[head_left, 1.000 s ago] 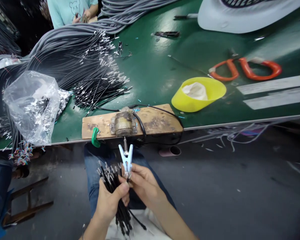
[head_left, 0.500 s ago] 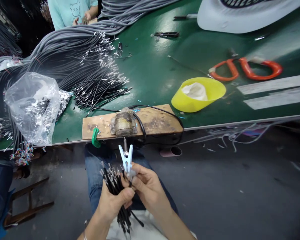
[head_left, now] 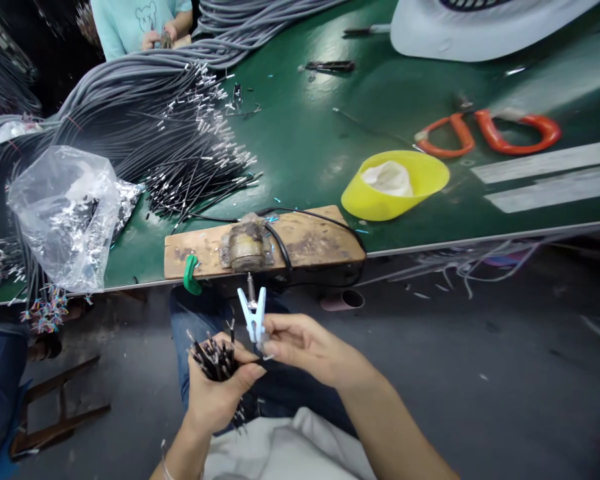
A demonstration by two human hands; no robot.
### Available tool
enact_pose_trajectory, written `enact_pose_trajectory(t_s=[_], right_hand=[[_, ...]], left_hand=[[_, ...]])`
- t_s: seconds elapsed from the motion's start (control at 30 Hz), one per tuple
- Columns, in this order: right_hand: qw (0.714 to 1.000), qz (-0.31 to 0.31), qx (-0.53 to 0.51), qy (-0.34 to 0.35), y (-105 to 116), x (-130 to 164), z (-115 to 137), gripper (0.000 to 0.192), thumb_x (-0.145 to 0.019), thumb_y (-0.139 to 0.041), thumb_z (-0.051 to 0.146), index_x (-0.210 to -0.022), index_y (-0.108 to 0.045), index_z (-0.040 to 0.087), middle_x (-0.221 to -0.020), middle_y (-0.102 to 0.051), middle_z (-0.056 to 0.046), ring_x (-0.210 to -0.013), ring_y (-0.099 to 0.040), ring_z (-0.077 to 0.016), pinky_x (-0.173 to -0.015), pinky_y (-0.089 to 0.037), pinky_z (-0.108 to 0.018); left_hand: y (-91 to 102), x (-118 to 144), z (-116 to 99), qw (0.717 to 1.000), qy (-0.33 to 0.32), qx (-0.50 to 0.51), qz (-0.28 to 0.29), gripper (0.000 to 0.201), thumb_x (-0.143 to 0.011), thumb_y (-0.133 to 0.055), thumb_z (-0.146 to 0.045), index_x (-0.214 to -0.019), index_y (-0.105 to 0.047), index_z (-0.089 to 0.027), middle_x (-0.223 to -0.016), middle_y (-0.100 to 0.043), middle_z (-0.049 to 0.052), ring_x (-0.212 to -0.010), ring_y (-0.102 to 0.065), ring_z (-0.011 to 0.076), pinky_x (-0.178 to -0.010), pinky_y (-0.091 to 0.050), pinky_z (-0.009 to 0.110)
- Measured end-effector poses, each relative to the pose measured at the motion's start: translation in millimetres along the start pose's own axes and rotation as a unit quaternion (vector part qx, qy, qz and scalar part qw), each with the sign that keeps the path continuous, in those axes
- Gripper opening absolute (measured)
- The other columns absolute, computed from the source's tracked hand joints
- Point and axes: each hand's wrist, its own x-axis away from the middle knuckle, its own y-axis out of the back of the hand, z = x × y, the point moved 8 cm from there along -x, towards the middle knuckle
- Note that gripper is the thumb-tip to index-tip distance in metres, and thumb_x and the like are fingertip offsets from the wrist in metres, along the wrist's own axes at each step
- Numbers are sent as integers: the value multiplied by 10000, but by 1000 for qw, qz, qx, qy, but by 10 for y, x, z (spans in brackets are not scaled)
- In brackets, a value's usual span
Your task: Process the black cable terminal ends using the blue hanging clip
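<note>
In my left hand [head_left: 217, 393] is a bundle of black cables [head_left: 213, 360], their bare silvery ends pointing up and away. A cable end with split wires [head_left: 231, 327] stands apart from the bundle's right side. My right hand [head_left: 305, 343] has thumb and fingers pinched together at the lower end of a light blue clothespin [head_left: 254, 317]. Something small and shiny shows at those fingertips, too small to name. The clothespin sits on a metal shaft [head_left: 251, 283], which sticks out from a small, grimy motor [head_left: 247, 245].
The motor is fixed to a wooden board [head_left: 315, 240] at the edge of the green table [head_left: 300, 147]. A green clamp [head_left: 192, 275], yellow cup [head_left: 395, 187], orange-handled scissors [head_left: 517, 133], plastic bag [head_left: 65, 213] and heaped cables [head_left: 130, 127] lie around. A co-worker [head_left: 140, 27] works across the table.
My left hand has drawn down and left with the bundle, away from the clothespin. My right hand has shifted slightly right and up, its forearm swinging outward.
</note>
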Motion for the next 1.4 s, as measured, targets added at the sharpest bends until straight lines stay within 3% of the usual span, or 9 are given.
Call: enact_pose_trajectory(t_s=[0.13, 0.4, 0.53, 0.7, 0.83, 0.93, 1.13, 1.27, 1.4], right_hand=[[993, -92, -43, 51, 127, -160, 179, 336, -716, -642, 490, -772, -689, 162, -695, -609, -12, -646, -516, -110, -631, -409, -217], [957, -103, -260, 79, -84, -358, 128, 320, -607, -751, 454, -677, -708, 145, -636, -586, -11, -552, -488, -76, -524, -404, -177], [954, -76, -284, 52, -128, -377, 29, 367, -611, -724, 509, -685, -715, 150, -587, -565, -7, -502, -469, -76, -455, -385, -175], [956, -109, -270, 33, 66, -354, -224, 384, -684, -632, 564, -782, -724, 204, -680, -640, -38, -591, -545, -128, -560, -453, -239], [964, -172, -193, 68, 295, -170, -302, 337, -701, -640, 525, -800, -698, 208, -621, -577, -14, -572, -500, -129, -566, -432, -258], [958, -239, -48, 153, 372, 85, -109, 227, -716, -669, 423, -696, -650, 198, -578, -504, 11, -537, -441, -118, -501, -372, -242], [866, -212, 346, 292, -157, 346, 381, 42, -756, -642, 190, -720, -619, 194, -650, -568, -21, -638, -463, -165, -576, -381, -294], [859, -203, 364, 298, -247, 306, 383, 164, -810, -518, 88, -682, -545, 186, -619, -504, -2, -620, -433, -150, -569, -366, -279], [853, -256, 328, 315, -167, 325, 309, 196, -792, -508, 81, -627, -511, 186, -589, -441, 11, -599, -404, -146, -550, -329, -268]], left_hand=[[28, 20, -133, 999, -38, -15, -8, 57, -618, -741, -198, -598, -703, -160, -610, -561, 12, -584, -525, 128, -582, -407, 259], [8, -78, -197, 997, -71, 2, -22, 74, -631, -737, -222, -609, -691, -169, -631, -586, 17, -609, -554, 148, -601, -438, 274], [-13, -117, -145, 998, -59, -2, -23, 128, -648, -722, -251, -580, -684, -149, -594, -569, 19, -594, -539, 149, -607, -441, 284], [23, -79, -123, 999, -36, -9, -31, 90, -630, -722, -216, -586, -682, -148, -619, -570, 20, -614, -547, 150, -629, -444, 282], [40, -25, -97, 1000, -10, -12, -24, 68, -616, -721, -209, -600, -692, -150, -626, -554, 15, -586, -540, 137, -575, -432, 261], [42, 7, -30, 1000, 12, -20, -20, 41, -633, -703, -194, -645, -711, -155, -662, -578, 23, -631, -552, 146, -626, -438, 266], [-30, 135, 288, 995, 102, -6, 19, 111, -666, -681, -228, -638, -653, -125, -621, -585, 15, -587, -524, 134, -581, -433, 255], [9, 242, 417, 989, 145, 21, 16, 254, -669, -699, -353, -768, -616, -135, -586, -562, -6, -521, -495, 110, -525, -419, 245], [11, 247, 435, 985, 162, 61, 20, 370, -663, -678, -484, -826, -562, -172, -485, -465, -47, -422, -426, 81, -447, -372, 231]])
